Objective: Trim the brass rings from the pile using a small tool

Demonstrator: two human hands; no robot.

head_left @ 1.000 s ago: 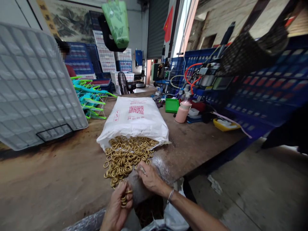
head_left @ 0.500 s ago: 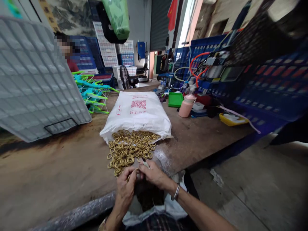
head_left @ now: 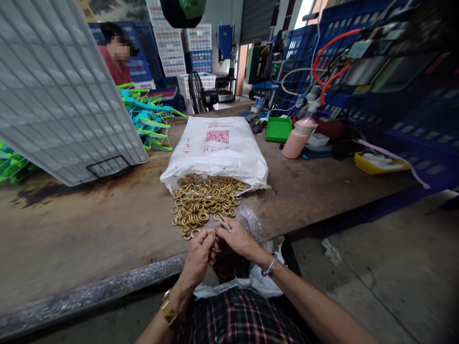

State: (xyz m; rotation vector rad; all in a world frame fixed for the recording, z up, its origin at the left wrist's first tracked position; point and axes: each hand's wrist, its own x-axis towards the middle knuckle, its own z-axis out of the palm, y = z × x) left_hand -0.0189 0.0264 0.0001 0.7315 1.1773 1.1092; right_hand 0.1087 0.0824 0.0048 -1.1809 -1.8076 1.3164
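Note:
A heap of brass rings (head_left: 195,205) spills from the mouth of a white woven sack (head_left: 229,160) onto the table. Just in front of the heap, my left hand (head_left: 201,253) is closed, its fingertips pinching what looks like a brass ring (head_left: 216,249), mostly hidden. My right hand (head_left: 242,241) grips a small slim pale tool (head_left: 225,225); its exact kind is unclear. The fingertips of both hands meet above an open white bag (head_left: 265,279) at my lap, whose inside is dark.
A white plastic crate (head_left: 71,95) stands tilted at left, beside blue-green plastic pieces (head_left: 147,114). A pink bottle (head_left: 298,138), green tray (head_left: 278,129) and yellow dish (head_left: 380,165) sit to the right. Behind the crate is a person (head_left: 116,57). The table's wrapped front edge (head_left: 96,286) lies left of me.
The view has tilted down and shifted left, so the scene sits higher and farther right. Both hands stay together at the fingertips; the tool remains in my right hand.

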